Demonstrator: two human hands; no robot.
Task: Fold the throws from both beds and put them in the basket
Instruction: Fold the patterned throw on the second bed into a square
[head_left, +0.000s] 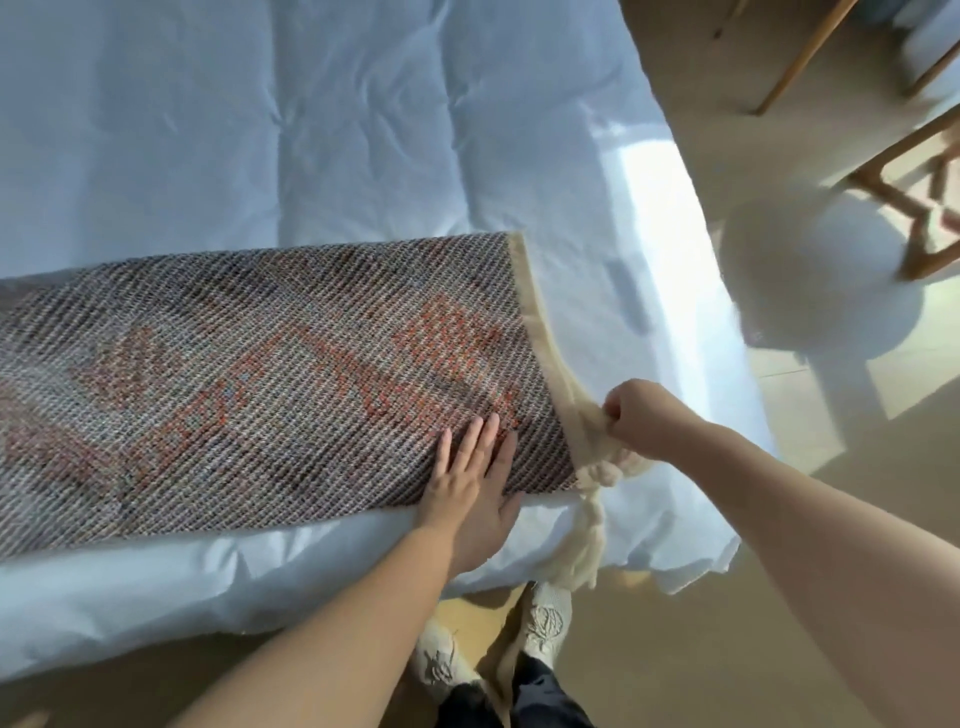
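A woven throw (249, 374) in grey-brown with orange-red patterning lies flat across the near part of a bed with white bedding (260, 130). It runs off the left edge of the view. Its right end has a cream border and cream tassels (587, 525) that hang over the bed's near edge. My left hand (475, 483) lies flat with straight fingers on the throw's near right corner. My right hand (641, 418) grips the cream border just right of that corner. No basket is in view.
The bed's near edge and right corner lie close in front of me. Tan floor runs along the right side. A white round chair or stool with wooden legs (831, 280) stands at the right. My feet in patterned shoes (545, 623) are below the bed's edge.
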